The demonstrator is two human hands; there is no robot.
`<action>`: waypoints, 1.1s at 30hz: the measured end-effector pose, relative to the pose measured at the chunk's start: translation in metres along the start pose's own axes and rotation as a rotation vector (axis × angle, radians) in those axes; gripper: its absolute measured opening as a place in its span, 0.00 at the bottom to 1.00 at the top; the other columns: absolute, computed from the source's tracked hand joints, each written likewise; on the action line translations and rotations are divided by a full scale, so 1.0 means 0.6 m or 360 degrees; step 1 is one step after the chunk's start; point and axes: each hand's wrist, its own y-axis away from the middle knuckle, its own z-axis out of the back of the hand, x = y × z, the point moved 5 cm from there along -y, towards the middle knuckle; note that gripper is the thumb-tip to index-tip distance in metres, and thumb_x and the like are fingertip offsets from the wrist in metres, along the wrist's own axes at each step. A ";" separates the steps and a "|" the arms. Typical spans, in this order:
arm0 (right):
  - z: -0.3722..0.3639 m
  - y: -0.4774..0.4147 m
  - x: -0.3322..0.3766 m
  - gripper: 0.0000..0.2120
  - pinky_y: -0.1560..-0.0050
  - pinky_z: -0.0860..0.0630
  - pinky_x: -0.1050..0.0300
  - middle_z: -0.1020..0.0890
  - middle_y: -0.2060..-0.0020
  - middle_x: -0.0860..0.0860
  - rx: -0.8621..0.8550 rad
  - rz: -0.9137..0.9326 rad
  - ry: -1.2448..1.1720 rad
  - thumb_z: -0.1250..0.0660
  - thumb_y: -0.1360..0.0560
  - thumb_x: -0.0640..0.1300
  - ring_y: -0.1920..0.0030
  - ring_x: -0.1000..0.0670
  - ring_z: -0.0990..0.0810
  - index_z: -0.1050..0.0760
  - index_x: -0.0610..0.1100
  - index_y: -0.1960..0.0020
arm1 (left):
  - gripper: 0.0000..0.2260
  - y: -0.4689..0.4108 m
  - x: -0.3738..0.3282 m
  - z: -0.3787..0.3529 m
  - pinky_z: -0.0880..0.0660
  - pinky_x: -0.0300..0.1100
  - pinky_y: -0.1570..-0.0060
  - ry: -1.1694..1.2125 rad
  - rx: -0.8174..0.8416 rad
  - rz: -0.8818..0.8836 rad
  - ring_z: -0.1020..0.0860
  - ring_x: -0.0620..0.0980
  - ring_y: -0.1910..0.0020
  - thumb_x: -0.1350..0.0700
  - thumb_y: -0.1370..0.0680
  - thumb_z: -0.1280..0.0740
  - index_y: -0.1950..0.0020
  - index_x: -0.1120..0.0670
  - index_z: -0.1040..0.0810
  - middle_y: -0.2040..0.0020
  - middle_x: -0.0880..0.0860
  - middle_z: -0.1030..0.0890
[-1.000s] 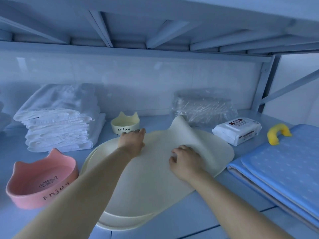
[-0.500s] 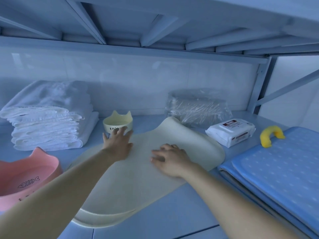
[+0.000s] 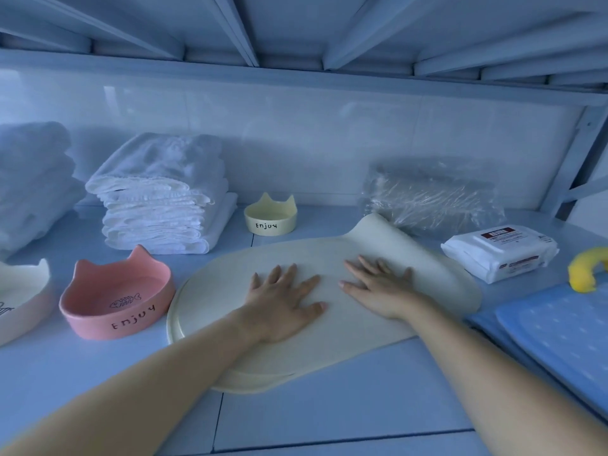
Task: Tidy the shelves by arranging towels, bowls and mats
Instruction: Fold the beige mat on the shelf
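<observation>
Both hands lay flat with fingers spread, palms down, holding nothing. The left hand (image 3: 283, 301) and the right hand (image 3: 383, 286) pressed side by side on the top cream rubbery mat (image 3: 345, 327), which sat in the middle of the pale blue shelf (image 3: 329, 416). Its far corner curled upward just beyond the right fingertips. Under it, the rim of a second cream mat (image 3: 176, 311) showed at the left and near edges.

Just beside the mats on the left stood a pink cat-eared bowl marked "Enjoy" (image 3: 116, 299), and further left a white bowl of the same shape (image 3: 23, 291), cut off by the frame edge. Behind the mats, near the back wall, stood a small pale yellow cat-eared bowl (image 3: 270, 216). To its left a stack of folded white towels (image 3: 161, 195) rose, with another white stack (image 3: 33, 182) beyond it.

On the right, a clear plastic-wrapped bundle (image 3: 431, 195) sat just behind the curled corner. Near the mat's right edge lay a white pack of wipes (image 3: 498, 251), then a curved yellow object (image 3: 587, 269) touching the far end of the blue dotted mats (image 3: 559, 337). The underside of the upper shelf (image 3: 296, 34) closed in overhead.
</observation>
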 end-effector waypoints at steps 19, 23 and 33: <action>-0.018 0.073 0.055 0.37 0.32 0.58 0.28 0.59 0.24 0.55 0.0006 -0.0293 -0.0070 0.57 0.31 0.75 0.24 0.44 0.60 0.58 0.61 0.26 | 0.28 0.036 0.047 0.009 0.59 0.50 0.27 0.0094 0.0042 -0.0334 0.58 0.46 0.24 0.28 0.29 0.57 0.29 0.29 0.56 0.23 0.44 0.57; -0.012 0.068 0.058 0.37 0.33 0.61 0.27 0.59 0.24 0.57 0.0054 -0.0295 -0.0139 0.56 0.30 0.74 0.24 0.45 0.61 0.58 0.61 0.26 | 0.28 0.039 0.043 0.014 0.59 0.54 0.27 0.0144 -0.0004 -0.0236 0.57 0.45 0.24 0.30 0.26 0.52 0.27 0.33 0.52 0.23 0.44 0.54; -0.014 0.047 0.084 0.34 0.34 0.62 0.26 0.57 0.24 0.58 -0.0032 -0.0214 -0.0114 0.58 0.30 0.74 0.24 0.47 0.59 0.56 0.65 0.27 | 0.26 0.052 0.042 0.004 0.58 0.61 0.29 0.0076 0.0036 -0.0139 0.57 0.49 0.24 0.32 0.24 0.56 0.27 0.33 0.57 0.23 0.44 0.57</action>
